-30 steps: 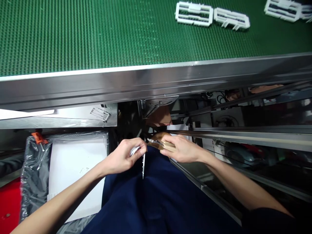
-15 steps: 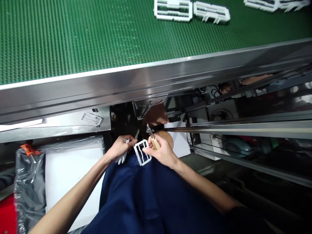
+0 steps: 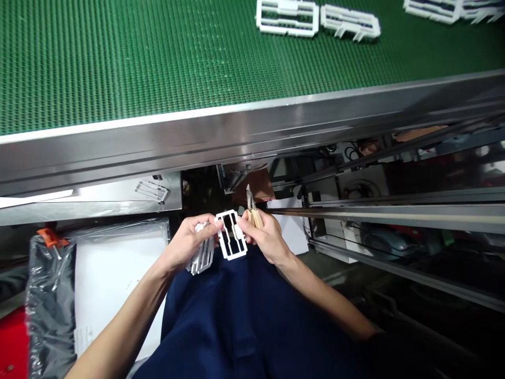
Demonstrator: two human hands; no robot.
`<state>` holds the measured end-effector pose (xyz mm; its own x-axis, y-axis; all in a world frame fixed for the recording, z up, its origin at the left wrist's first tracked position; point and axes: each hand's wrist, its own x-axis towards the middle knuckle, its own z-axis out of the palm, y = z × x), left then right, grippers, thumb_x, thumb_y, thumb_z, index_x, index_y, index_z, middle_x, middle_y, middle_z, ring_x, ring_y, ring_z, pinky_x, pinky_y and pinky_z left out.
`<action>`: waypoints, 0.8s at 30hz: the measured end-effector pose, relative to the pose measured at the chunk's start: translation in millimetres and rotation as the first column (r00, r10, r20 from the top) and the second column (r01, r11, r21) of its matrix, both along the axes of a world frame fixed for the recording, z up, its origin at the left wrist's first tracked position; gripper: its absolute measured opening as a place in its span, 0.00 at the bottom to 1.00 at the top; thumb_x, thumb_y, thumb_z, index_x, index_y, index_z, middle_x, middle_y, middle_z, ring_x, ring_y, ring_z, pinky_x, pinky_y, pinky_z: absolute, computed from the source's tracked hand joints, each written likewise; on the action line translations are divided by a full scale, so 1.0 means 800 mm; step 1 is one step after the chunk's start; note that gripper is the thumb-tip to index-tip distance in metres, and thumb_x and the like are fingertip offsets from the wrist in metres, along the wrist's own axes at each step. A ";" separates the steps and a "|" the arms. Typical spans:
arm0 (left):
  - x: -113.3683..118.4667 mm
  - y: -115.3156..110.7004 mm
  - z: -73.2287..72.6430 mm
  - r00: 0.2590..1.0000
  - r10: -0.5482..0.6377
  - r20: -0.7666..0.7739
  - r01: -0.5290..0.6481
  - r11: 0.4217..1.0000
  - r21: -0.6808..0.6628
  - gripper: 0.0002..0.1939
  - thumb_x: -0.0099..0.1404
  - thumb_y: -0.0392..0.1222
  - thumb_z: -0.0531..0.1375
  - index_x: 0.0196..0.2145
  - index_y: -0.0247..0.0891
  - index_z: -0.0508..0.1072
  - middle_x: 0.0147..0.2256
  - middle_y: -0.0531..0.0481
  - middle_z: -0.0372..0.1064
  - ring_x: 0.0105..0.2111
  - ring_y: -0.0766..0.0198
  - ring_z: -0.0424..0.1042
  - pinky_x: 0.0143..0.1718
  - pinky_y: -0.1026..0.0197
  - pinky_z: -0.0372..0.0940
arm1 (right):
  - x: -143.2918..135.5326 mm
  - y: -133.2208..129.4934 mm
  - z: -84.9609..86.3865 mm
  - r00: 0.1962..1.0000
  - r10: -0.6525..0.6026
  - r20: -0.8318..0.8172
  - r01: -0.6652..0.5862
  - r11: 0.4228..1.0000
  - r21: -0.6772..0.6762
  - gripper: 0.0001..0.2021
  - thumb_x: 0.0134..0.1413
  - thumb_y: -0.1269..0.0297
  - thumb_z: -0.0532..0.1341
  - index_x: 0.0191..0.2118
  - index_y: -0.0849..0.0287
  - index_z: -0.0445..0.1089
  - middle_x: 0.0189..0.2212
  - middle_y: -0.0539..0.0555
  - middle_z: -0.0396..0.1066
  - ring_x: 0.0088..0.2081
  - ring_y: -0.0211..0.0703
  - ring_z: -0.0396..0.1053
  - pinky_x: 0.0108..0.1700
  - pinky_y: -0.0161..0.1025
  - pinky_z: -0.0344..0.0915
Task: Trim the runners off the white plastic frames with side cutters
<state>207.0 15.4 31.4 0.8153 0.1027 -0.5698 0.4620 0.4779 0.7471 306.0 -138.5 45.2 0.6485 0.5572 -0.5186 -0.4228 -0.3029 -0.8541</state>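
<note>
My left hand is closed round several stacked white plastic frames, its thumb at the left edge of one more white frame. That single frame hangs upright between both hands above my dark blue clothing. On its right side, the thumb of my right hand touches it. Tucked in my right hand are cutting pliers with light-coloured handles, their metal tips pointing up and away from me. The fingers behind the frames are partly hidden.
Ahead runs a green conveyor belt with a metal edge, carrying several white frames. At left are a metal shelf with a frame and a box lined with dark plastic. Metal rails stand at right.
My left hand has come to the single frame, which has turned more upright. The stack in my left hand shows more broadly. The pliers have swung to point straighter ahead, and the whole view has shifted slightly.
</note>
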 end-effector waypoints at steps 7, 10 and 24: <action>-0.002 -0.001 0.006 0.988 0.149 -0.049 -0.149 0.989 0.006 0.12 0.57 0.47 0.63 0.27 0.35 0.70 0.21 0.53 0.66 0.20 0.69 0.65 0.22 0.69 0.61 | -0.002 -0.022 -0.007 0.989 -0.029 -0.145 0.050 0.989 0.142 0.11 0.52 0.58 0.61 0.31 0.60 0.61 0.25 0.49 0.68 0.23 0.33 0.62 0.26 0.31 0.57; 0.000 -0.002 0.005 0.981 0.183 -0.067 -0.184 0.983 -0.007 0.12 0.57 0.47 0.63 0.27 0.34 0.71 0.22 0.53 0.66 0.20 0.69 0.65 0.23 0.68 0.63 | -0.008 -0.024 -0.003 0.983 -0.058 -0.175 0.088 0.982 0.169 0.10 0.51 0.60 0.61 0.32 0.59 0.62 0.24 0.49 0.67 0.23 0.33 0.62 0.26 0.31 0.57; 0.003 -0.005 -0.002 0.959 0.261 -0.111 -0.269 0.961 -0.061 0.12 0.55 0.46 0.65 0.27 0.33 0.71 0.22 0.53 0.67 0.20 0.70 0.67 0.23 0.69 0.65 | -0.016 -0.015 -0.001 0.978 -0.111 -0.174 0.144 0.971 0.189 0.13 0.46 0.63 0.64 0.35 0.58 0.61 0.25 0.46 0.63 0.24 0.33 0.62 0.27 0.31 0.59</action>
